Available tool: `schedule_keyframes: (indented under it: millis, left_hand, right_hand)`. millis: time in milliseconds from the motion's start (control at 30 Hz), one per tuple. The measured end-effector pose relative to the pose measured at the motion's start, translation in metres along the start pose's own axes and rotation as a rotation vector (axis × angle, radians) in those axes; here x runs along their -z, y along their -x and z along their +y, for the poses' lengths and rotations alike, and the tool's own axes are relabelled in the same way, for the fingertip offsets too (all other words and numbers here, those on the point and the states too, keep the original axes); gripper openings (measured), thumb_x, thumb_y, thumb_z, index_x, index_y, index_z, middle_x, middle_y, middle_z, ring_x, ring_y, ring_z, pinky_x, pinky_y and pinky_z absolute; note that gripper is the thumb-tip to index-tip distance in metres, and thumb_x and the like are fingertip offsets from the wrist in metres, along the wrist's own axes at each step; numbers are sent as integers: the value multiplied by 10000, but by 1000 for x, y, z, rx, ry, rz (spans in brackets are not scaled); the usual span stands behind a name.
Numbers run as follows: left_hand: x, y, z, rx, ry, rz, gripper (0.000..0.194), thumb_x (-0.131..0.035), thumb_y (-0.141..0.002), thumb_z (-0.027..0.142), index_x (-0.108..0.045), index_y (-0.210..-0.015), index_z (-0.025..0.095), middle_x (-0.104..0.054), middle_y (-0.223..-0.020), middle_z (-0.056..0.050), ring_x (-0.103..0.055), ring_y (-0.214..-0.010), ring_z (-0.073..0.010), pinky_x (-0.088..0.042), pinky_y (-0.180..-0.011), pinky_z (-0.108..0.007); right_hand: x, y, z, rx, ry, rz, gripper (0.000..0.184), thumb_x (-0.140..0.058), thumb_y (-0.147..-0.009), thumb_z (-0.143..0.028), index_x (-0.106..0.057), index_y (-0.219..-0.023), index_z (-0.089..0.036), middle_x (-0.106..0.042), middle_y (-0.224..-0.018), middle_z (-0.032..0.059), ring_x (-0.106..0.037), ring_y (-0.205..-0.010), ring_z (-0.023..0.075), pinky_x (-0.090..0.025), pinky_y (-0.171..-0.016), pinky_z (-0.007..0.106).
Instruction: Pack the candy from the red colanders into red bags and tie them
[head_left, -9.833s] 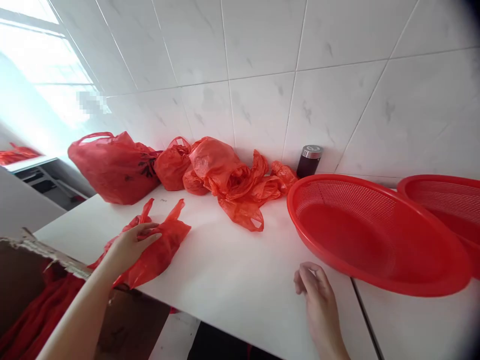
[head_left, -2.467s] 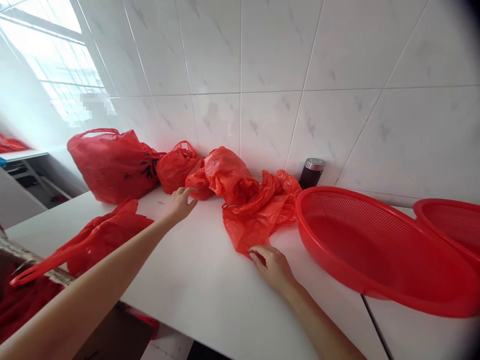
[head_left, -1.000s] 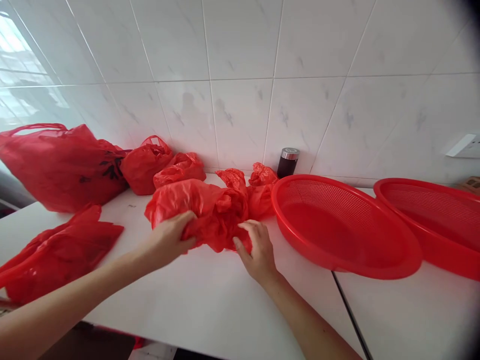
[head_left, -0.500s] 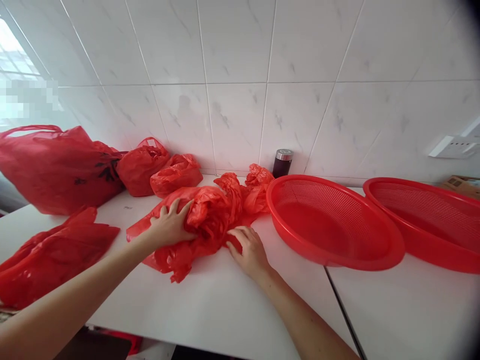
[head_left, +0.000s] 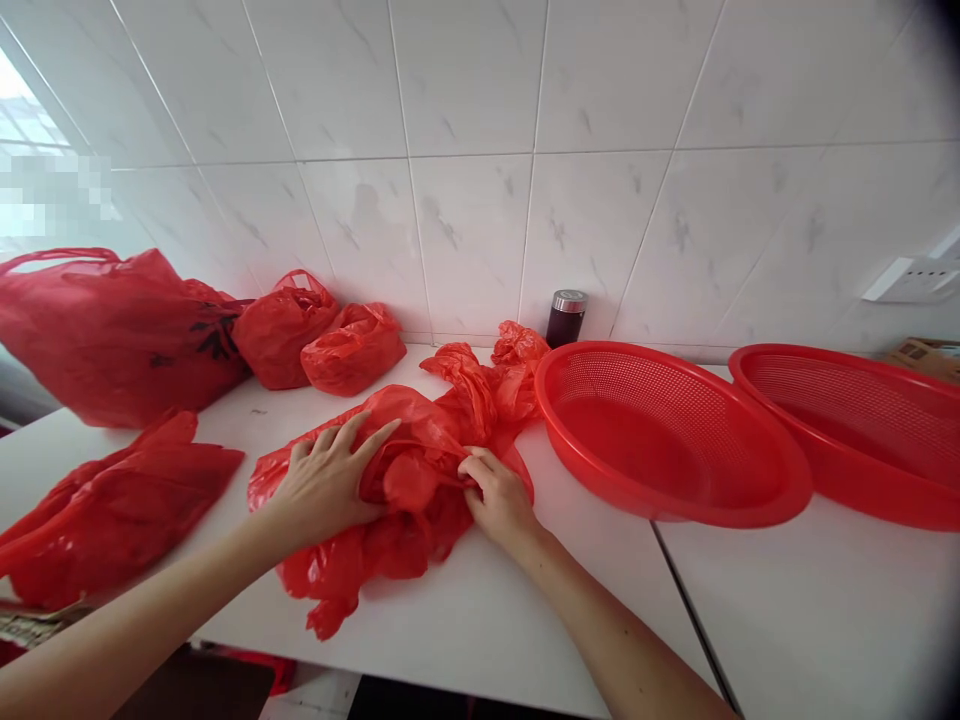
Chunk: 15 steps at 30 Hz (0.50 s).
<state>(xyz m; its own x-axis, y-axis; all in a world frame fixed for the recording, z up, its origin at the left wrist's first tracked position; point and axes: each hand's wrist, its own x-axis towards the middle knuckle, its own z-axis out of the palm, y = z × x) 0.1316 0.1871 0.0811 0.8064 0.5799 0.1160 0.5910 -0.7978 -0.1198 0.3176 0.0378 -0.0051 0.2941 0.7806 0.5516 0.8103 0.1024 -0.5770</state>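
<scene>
On the counter: two hands, six bags, two baskets.

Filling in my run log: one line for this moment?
left hand flat on red bag | right hand pinching it | on white counter

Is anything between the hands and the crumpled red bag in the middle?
No, nothing is. The left hand lies flat on the crumpled red plastic bag, and the right hand pinches a fold of it. The red colander basket sits apart, to the right.
</scene>
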Motion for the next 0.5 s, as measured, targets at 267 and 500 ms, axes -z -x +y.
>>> schedule_keyframes:
  millis: [267, 500]
  left_hand:
    - [-10, -17, -17, 20, 57, -74, 808, -531, -749, 445, -200, -1486, 416, -288, -1514, -102, -333, -1281, -432, -365, -875, -655]
    - [-11, -20, -15, 73, 119, -95, 905, -597, -684, 499, -203, -1491, 389, -280, -1494, -145, -313, -1278, -458, -423, -831, -645]
  right_hand:
    - [17, -7, -6, 19, -237, 211, 253, -344, -662, 1, -443, -740, -218, -644, -1158, 49, -602, -1060, 171, -494, -828, 294]
    - [16, 1, -22, 202, 154, 265, 201, -467, -766, -67, -580, -840, -216, -536, -1311, 47, -468, -1204, 253, -380, -1009, 452]
